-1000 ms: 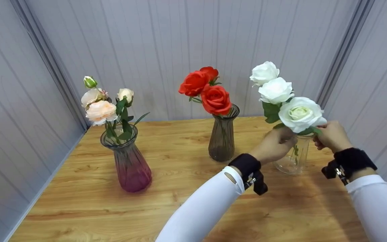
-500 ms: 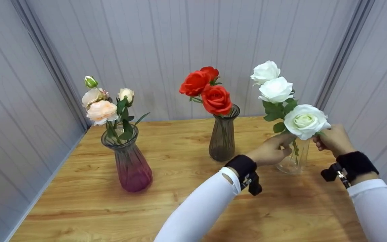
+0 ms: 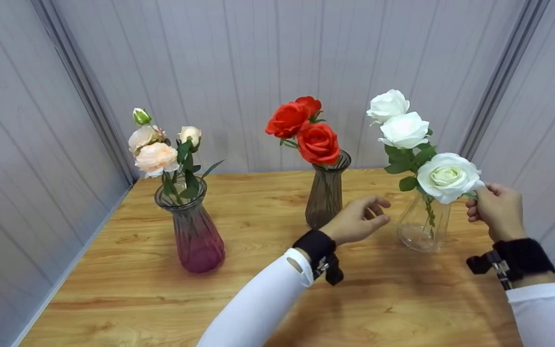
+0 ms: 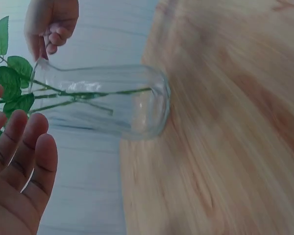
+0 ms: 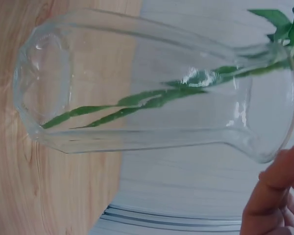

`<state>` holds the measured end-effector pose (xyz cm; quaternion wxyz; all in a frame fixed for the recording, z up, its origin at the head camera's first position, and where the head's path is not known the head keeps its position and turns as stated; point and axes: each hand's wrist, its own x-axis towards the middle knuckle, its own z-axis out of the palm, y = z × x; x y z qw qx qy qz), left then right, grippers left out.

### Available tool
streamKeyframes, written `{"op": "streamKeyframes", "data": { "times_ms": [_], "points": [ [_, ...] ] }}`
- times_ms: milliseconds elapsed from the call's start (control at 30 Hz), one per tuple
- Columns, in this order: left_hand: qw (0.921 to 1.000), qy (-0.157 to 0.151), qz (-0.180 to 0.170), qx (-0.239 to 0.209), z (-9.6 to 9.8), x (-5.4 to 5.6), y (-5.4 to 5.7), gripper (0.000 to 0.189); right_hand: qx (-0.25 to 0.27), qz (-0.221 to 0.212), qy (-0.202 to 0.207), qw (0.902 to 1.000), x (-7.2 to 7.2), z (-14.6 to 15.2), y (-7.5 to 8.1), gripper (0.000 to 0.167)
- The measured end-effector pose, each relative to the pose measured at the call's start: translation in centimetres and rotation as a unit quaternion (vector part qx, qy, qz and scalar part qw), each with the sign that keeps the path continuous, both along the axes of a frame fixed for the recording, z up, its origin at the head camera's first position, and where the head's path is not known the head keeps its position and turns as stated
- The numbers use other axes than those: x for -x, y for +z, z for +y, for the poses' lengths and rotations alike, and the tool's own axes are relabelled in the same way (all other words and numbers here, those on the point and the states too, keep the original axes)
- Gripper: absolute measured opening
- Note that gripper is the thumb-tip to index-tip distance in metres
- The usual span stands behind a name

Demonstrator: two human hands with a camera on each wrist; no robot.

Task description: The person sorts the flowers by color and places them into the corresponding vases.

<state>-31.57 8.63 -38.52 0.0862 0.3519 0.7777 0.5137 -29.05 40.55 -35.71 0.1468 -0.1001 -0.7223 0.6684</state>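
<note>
Three white roses [image 3: 450,177] lean in a clear glass vase [image 3: 410,230] at the right of the table. My right hand [image 3: 501,210] pinches the vase's rim, with the other fingers curled below. The front bloom partly covers that grip in the head view. My left hand [image 3: 358,219] hangs left of the vase, apart from it, fingers loosely bent and holding nothing. In the left wrist view, its fingers [image 4: 45,161] lie spread near the green leaves [image 4: 7,83]. Crossed stems [image 5: 147,100] show through the glass in the right wrist view.
A smoky grey vase [image 3: 323,205] with red roses [image 3: 318,143] stands behind my left hand. Farther left is a grey-to-pink vase [image 3: 198,241] holding peach flowers [image 3: 156,158]. Panelled walls [image 3: 239,72] enclose the wooden table [image 3: 258,299] on three sides.
My left hand has let go of the white rose stems and drawn back leftward. The front white bloom has tipped lower and rightward. The right hand stays at the rim.
</note>
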Motion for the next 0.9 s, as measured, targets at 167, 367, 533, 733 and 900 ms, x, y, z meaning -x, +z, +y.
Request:
{"op": "streamKeyframes", "data": {
  "times_ms": [167,367,533,733,900],
  "points": [
    [0.9973,0.034,0.057,0.031,-2.9,-0.5,0.1,0.022,0.019,0.038,-0.046,0.998,-1.0,-0.9,-0.5,0.012],
    [0.9873,0.081,0.13,0.04,-5.7,-1.0,0.4,0.018,0.005,0.054,-0.078,0.9954,-2.3,-2.3,-0.8,0.014],
    [0.972,0.126,0.19,0.059,-7.6,-1.5,0.5,0.019,-0.033,0.054,-0.078,0.995,-3.4,-4.0,-1.4,0.022],
    [0.9593,0.159,0.223,0.069,-10.5,-2.4,-0.6,0.02,-0.042,0.065,-0.055,0.9955,-4.7,-6.3,-2.5,0.027],
    [0.9495,0.192,0.242,0.053,-13.4,-3.0,-1.9,0.02,-0.124,0.082,-0.043,0.988,-5.4,-8.5,-3.5,0.029]
  ]
}}
